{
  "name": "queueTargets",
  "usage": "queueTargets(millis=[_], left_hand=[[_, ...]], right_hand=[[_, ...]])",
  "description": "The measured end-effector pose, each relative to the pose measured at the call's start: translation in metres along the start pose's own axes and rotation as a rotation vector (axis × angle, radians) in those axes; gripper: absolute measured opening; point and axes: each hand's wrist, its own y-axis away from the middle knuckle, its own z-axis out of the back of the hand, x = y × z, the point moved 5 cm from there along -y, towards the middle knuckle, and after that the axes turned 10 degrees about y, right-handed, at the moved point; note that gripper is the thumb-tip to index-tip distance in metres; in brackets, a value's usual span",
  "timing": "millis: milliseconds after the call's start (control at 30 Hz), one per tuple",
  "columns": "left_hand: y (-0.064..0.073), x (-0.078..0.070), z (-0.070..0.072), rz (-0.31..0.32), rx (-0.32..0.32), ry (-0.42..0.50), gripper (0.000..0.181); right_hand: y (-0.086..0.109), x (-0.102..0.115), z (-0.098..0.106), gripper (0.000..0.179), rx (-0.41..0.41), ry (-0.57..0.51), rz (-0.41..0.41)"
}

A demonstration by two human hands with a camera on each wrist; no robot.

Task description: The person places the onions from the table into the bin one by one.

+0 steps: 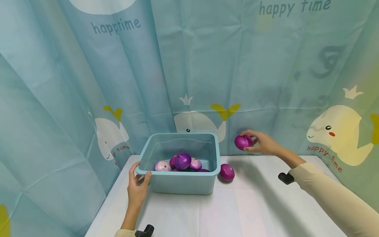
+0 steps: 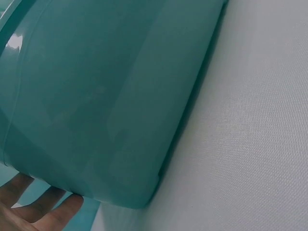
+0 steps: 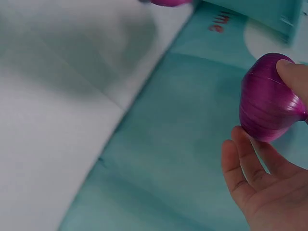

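Note:
My right hand pinches a purple-red onion between thumb and fingertips, raised above the table to the right of the bin. In the right wrist view that onion shows its ringed skin and narrow neck. My left hand grips the front left corner of a light blue plastic bin, thumb on the front of the rim and fingers against the side wall. Several onions, some purple and some pale pink, lie inside the bin; its front wall hides the lower ones.
Another purple-red onion lies on the white table close beside the bin's right wall. Behind and to the sides hangs a blue curtain printed with whales. Black wrist devices sit on both wrists.

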Motion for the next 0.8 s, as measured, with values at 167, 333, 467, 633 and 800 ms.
queueTargets(millis=[167,333,467,633,800], left_hand=[[0.000,-0.002,0.001,-0.008,-0.007,-0.016,0.065],[0.000,-0.001,0.001,-0.009,-0.012,-0.023,0.064],[0.001,-0.001,0.001,-0.009,-0.014,-0.016,0.064],[0.001,-0.002,0.000,-0.010,-0.011,-0.006,0.064],[0.002,-0.003,0.001,-0.001,-0.008,-0.010,0.065]], right_hand=[[-0.005,0.006,0.024,0.053,-0.046,0.044,-0.050],[-0.010,0.009,0.037,0.056,-0.076,0.076,-0.087],[-0.013,0.010,0.041,0.056,-0.089,0.065,-0.098],[-0.015,0.014,0.044,0.055,-0.099,0.049,-0.105],[-0.016,0.017,0.043,0.056,-0.093,0.043,-0.108]])
